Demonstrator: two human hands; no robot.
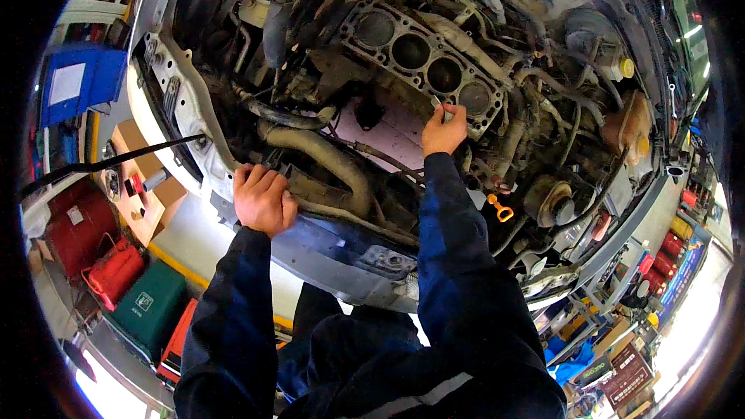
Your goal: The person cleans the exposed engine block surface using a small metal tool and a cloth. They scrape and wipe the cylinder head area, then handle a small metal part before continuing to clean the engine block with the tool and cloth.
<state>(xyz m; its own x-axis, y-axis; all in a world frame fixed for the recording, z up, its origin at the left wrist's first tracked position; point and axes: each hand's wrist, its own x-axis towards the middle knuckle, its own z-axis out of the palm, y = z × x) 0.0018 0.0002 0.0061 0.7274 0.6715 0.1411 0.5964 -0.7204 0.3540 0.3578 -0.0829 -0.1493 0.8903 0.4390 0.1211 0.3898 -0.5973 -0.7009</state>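
1. Engine block [428, 63] sits exposed in the engine bay ahead of you, set at a slant, its four round bores in a row; the two middle ones look dark, the end ones paler.
2. Your right hand [445, 130] is at the engine block's near edge, by its right end, fingers pinched closed on a small metal tool [437, 101]. You cannot tell whether the tip touches the block.
3. Your left hand [265, 199] is nearer you and left of the engine block, fingers half curled on the front panel [213, 159]; whether it grips firmly, you cannot tell.
4. Between that hand and the engine block runs a thick, dusty pipe [335, 161].
5. On the engine block's near right side is an orange looped handle [501, 209]; farther right stands a brownish tank [625, 126].
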